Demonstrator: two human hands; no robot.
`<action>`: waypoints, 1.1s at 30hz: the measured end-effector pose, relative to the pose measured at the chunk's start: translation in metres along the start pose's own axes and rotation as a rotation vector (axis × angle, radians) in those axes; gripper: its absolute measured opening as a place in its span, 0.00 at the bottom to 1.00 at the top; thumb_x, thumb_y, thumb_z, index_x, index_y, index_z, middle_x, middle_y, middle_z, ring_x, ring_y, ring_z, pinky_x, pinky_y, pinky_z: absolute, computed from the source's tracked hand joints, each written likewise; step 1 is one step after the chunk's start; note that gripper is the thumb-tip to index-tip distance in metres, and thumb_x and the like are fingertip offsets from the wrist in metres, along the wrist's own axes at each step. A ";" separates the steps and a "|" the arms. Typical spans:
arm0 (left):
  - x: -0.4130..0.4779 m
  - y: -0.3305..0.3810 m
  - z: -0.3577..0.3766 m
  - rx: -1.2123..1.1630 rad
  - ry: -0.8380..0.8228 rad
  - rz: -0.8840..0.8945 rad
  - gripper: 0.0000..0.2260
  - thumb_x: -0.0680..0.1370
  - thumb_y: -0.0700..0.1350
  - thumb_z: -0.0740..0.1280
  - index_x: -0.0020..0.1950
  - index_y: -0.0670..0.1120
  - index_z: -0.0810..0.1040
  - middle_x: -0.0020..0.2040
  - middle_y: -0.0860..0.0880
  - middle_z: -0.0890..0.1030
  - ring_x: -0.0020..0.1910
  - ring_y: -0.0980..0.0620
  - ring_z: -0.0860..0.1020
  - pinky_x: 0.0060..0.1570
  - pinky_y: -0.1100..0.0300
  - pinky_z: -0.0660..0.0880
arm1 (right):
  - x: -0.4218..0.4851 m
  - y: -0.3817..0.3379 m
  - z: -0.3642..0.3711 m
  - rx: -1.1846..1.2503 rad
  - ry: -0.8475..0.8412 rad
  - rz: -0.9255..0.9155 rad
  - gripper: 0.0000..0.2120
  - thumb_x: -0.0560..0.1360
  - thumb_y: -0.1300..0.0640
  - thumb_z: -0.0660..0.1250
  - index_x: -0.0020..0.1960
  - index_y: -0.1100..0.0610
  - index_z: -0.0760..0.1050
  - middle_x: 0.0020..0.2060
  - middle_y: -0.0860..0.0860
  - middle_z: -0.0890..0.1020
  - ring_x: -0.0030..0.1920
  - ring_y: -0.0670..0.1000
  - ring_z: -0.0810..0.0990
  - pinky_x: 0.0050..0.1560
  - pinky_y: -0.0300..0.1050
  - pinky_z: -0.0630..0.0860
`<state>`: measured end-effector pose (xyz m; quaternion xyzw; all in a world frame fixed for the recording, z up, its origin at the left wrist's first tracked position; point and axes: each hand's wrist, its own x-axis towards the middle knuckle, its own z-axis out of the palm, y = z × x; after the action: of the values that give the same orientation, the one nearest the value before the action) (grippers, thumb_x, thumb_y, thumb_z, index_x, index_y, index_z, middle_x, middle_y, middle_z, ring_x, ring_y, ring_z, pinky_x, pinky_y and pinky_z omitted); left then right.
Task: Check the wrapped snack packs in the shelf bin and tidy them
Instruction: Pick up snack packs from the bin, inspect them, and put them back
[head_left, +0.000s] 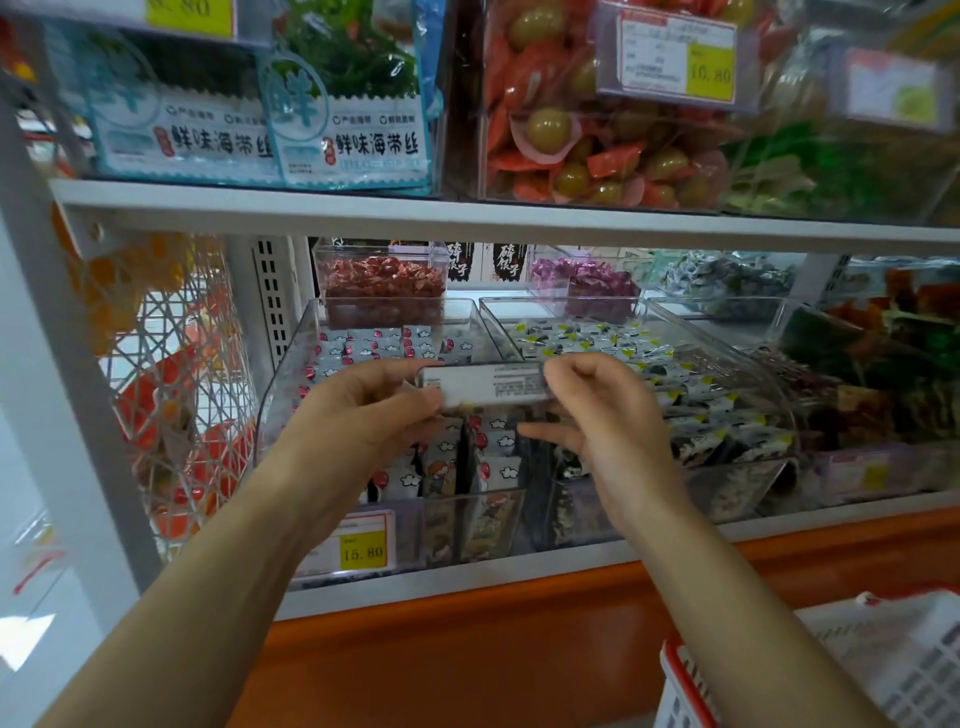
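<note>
A small white wrapped snack pack (488, 383) is held level above the clear shelf bin (291, 374), its printed back side facing me. My left hand (363, 410) pinches its left end between thumb and fingers. My right hand (597, 405) pinches its right end, with the lower fingers spread under it. Below, the bin holds several white packs with red and cloud prints (493, 457), some standing upright at the front, others lying flat at the back (374, 343).
A second clear bin (769, 395) of white, black and yellow packs stands to the right. A yellow price tag (363, 552) reads 15.80. An upper shelf edge (467, 213) hangs above. A red-rimmed white basket (831, 670) sits at lower right, wire racks (176, 395) at left.
</note>
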<state>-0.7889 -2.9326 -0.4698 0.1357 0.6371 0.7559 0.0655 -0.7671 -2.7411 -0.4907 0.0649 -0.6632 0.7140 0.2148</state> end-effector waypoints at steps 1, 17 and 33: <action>0.000 -0.001 0.000 0.073 0.017 0.008 0.10 0.70 0.39 0.69 0.51 0.45 0.82 0.52 0.41 0.81 0.46 0.51 0.82 0.45 0.65 0.78 | 0.000 0.001 0.001 -0.077 -0.007 -0.032 0.08 0.70 0.50 0.69 0.46 0.52 0.79 0.42 0.46 0.83 0.46 0.48 0.83 0.43 0.49 0.82; -0.007 0.003 0.008 0.429 -0.006 0.111 0.03 0.72 0.44 0.71 0.43 0.46 0.79 0.40 0.48 0.79 0.34 0.59 0.76 0.32 0.70 0.74 | 0.000 0.001 0.007 -0.373 -0.012 -0.219 0.16 0.75 0.55 0.68 0.35 0.67 0.77 0.29 0.65 0.72 0.29 0.56 0.70 0.33 0.45 0.70; -0.005 0.007 -0.008 0.551 -0.036 0.087 0.04 0.73 0.48 0.69 0.41 0.49 0.81 0.41 0.49 0.82 0.39 0.52 0.81 0.37 0.60 0.79 | -0.002 0.005 0.011 -0.359 -0.040 -0.226 0.15 0.75 0.54 0.67 0.36 0.64 0.79 0.30 0.63 0.76 0.34 0.61 0.75 0.33 0.52 0.71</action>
<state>-0.7859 -2.9428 -0.4647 0.1890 0.8111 0.5535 0.0052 -0.7692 -2.7520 -0.4953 0.1136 -0.7725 0.5542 0.2885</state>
